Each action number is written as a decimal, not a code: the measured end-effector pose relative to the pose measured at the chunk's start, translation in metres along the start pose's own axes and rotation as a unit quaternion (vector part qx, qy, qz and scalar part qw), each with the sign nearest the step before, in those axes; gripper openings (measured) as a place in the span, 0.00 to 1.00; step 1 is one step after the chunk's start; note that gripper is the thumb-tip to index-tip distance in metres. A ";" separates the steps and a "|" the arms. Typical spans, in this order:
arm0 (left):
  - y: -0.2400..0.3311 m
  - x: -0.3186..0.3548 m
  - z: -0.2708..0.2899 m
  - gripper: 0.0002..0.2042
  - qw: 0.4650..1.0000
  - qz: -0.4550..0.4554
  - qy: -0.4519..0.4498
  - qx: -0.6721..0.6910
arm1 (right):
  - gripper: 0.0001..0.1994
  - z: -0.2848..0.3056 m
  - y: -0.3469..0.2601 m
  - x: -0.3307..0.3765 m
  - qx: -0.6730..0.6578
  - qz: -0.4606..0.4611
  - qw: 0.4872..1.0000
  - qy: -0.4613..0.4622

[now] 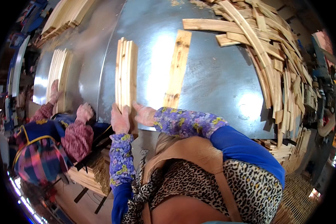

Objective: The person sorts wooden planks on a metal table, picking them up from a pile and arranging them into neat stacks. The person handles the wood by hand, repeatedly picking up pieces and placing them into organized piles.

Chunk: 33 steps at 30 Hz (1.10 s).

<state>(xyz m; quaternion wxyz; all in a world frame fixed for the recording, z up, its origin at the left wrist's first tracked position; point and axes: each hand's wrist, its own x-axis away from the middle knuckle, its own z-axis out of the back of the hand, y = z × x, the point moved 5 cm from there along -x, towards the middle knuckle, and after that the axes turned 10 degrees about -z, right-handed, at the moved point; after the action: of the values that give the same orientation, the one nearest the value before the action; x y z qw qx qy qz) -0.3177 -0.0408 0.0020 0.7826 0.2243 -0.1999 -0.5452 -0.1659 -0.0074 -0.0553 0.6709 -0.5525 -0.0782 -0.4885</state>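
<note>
A narrow bundle of pale wooden slats (125,71) lies lengthwise on the metal table in front of me. My left hand (120,120), in a thin light glove, grips the bundle's near end, fingers to either side. Against the right side of the same end rest the outstretched fingers of my gloved right hand (144,114). One loose knotty board (178,67) lies to the right of the bundle, slightly tilted, its near end by my right forearm. Flowered sleeve covers reach down both my forearms.
A large jumbled pile of slats (265,44) covers the table's (212,82) right side. At left, a co-worker's gloved hand (55,92) touches another slat stack (59,71); their other hand (84,112) is at the table edge. More boards (69,15) lie far left.
</note>
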 end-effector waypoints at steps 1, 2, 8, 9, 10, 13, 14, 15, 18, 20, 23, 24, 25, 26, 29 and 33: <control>0.018 0.008 0.004 0.39 0.992 -0.004 -0.002 -0.125 | 0.45 0.008 -0.003 0.004 0.011 0.028 0.999 -0.012; 0.018 0.012 -0.003 0.51 0.983 -0.084 0.016 -0.160 | 0.43 0.007 0.003 0.003 0.021 0.064 0.998 0.006; 0.008 0.006 0.006 0.49 0.972 -0.096 -0.061 -0.206 | 0.35 0.055 0.044 0.036 0.032 0.040 0.996 -0.071; -0.007 0.004 0.010 0.47 0.969 -0.084 -0.097 -0.212 | 0.33 0.076 0.070 0.036 0.036 0.029 0.999 -0.004; -0.023 0.001 0.011 0.45 0.964 -0.072 -0.134 -0.217 | 0.31 0.099 0.096 0.035 0.040 0.018 0.997 0.062; -0.065 -0.016 0.009 0.39 0.915 -0.276 -0.138 -0.261 | 0.24 0.235 0.185 0.048 0.074 -0.033 0.959 0.272; -0.087 -0.022 0.004 0.39 0.936 -0.242 -0.146 -0.207 | 0.19 0.292 0.204 0.072 0.059 0.003 0.918 0.393; -0.106 -0.026 -0.008 0.38 0.979 -0.052 -0.183 -0.073 | 0.22 0.351 0.227 0.090 0.103 -0.092 0.911 0.388; 0.020 0.005 -0.022 0.43 0.926 -0.033 -0.098 -0.363 | 0.43 0.484 0.339 0.172 0.257 -0.264 0.760 0.536; 0.049 0.035 -0.030 0.44 0.922 -0.048 0.060 -0.380 | 0.50 0.544 0.373 0.197 0.278 -0.352 0.743 0.496; 0.036 0.085 -0.073 0.46 0.935 -0.091 0.139 -0.315 | 0.52 0.590 0.377 0.207 0.224 -0.370 0.815 0.385; 0.081 0.067 -0.087 0.46 0.965 -0.048 0.029 -0.257 | 0.51 0.597 0.375 0.211 0.228 -0.361 0.824 0.372; 0.137 0.064 -0.100 0.46 0.978 0.010 -0.073 -0.196 | 0.51 0.606 0.368 0.206 0.239 -0.340 0.837 0.357; 0.145 0.069 -0.126 0.47 0.979 -0.058 -0.031 -0.194 | 0.49 0.611 0.361 0.201 0.291 -0.300 0.825 0.379; 0.176 0.045 -0.191 0.47 0.976 -0.024 -0.105 -0.189 | 0.48 0.644 0.366 0.193 0.366 -0.150 0.829 0.394; 0.176 0.035 -0.219 0.44 0.967 -0.070 0.006 -0.246 | 0.55 0.679 0.379 0.170 0.363 -0.209 0.870 0.261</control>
<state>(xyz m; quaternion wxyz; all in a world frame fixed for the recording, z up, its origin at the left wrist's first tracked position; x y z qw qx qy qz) -0.0498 0.0086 -0.0747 0.7748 0.0418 -0.0387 -0.6296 0.4975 0.4175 0.0585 0.7027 -0.0936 -0.1857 -0.6804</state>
